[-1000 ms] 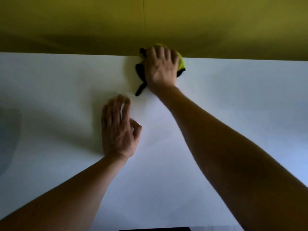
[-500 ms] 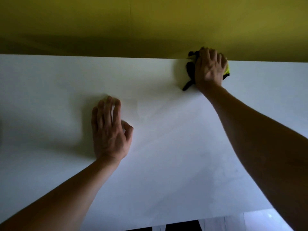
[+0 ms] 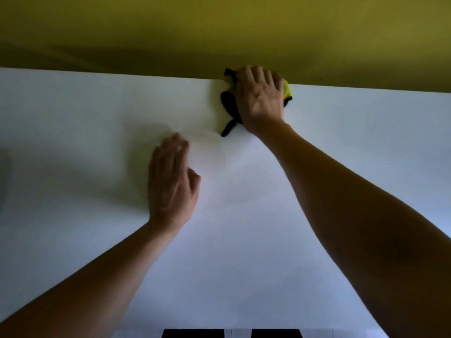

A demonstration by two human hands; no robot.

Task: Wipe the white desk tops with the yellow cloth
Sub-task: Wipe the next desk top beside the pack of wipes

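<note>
The white desk top (image 3: 244, 252) fills most of the head view. A bunched yellow cloth (image 3: 288, 91) with black trim lies at the desk's far edge, against the yellow partition. My right hand (image 3: 260, 101) lies on top of the cloth and presses it down, fingers spread fairly straight and reaching the partition; most of the cloth is hidden under it. My left hand (image 3: 170, 184) rests flat on the desk, closer to me and to the left of the cloth, holding nothing; it looks slightly blurred.
A yellow partition (image 3: 219, 32) rises along the whole far edge of the desk. At the near edge, two dark gaps (image 3: 192, 333) show below the desk. A grey shadow falls on the desk's left side.
My right hand slid the cloth to the right along the far edge, then back to the left. My left hand has stayed flat on the desk.
</note>
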